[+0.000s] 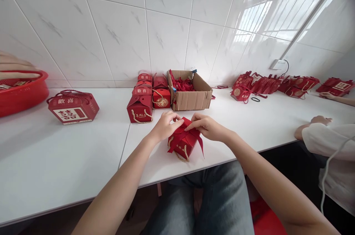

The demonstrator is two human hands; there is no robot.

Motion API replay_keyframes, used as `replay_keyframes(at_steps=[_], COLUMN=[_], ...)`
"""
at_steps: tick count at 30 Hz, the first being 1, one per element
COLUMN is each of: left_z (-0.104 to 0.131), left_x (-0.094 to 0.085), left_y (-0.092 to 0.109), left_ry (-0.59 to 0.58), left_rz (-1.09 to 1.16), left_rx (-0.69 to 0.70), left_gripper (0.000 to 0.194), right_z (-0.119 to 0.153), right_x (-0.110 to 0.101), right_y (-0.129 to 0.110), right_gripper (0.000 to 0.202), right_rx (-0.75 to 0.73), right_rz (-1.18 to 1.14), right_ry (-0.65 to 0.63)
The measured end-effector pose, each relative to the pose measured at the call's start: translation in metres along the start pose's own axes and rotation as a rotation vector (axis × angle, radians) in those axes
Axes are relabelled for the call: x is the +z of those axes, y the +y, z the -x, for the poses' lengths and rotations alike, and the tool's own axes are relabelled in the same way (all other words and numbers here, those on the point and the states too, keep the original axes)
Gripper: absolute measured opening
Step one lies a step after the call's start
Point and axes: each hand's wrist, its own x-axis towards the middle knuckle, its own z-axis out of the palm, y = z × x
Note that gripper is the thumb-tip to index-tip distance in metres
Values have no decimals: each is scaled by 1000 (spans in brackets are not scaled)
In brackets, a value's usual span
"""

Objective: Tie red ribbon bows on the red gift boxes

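A small red gift box (191,149) with twisted cord handles stands on the table in front of me. A red ribbon (201,145) lies across its top, with loose tails hanging down the sides. My left hand (166,127) is closed at the box's upper left, thumb and fingers pinching the ribbon. From the other side my right hand (208,127) also pinches the ribbon, its index finger pressed at the middle of the top. The fingers partly hide where the ribbon crosses.
Behind the box is a cardboard carton (191,101) of red ribbons. Several red boxes (140,109) stand left of it; a larger red box (73,107) and a red basin (24,96) are farther left. More red boxes (240,92) and a co-worker's arm (313,126) are at right.
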Motion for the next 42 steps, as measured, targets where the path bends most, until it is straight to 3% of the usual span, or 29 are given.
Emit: replay_keyframes(at_steps=[5, 14, 17, 22, 25, 35, 42], left_z=[2, -2, -2, -1, 0, -2, -1], left_x=[5, 8, 8, 8, 8, 2, 0], left_y=[0, -5, -5, -2, -1, -6, -4], left_ry=[-5, 141, 117, 98, 97, 209, 160], left_rz=[-47, -117, -95, -64, -50, -74, -37], left_rx=[77, 125, 126, 119, 103, 99, 54], left_gripper=[25, 24, 24, 24, 24, 24, 26], right_z=[0, -7, -6, 0, 1, 0, 0], right_x=[-1, -8, -9, -9, -10, -14, -11], right_y=[-4, -7, -8, -9, -9, -7, -8], right_gripper=[44, 46, 41, 25, 21, 49, 43], right_rx=[8, -45, -41, 132, 112, -23, 56], right_rz=[33, 62, 30, -69, -2, 53, 41], right_ry=[-20, -220, -159, 27, 10, -112, -2])
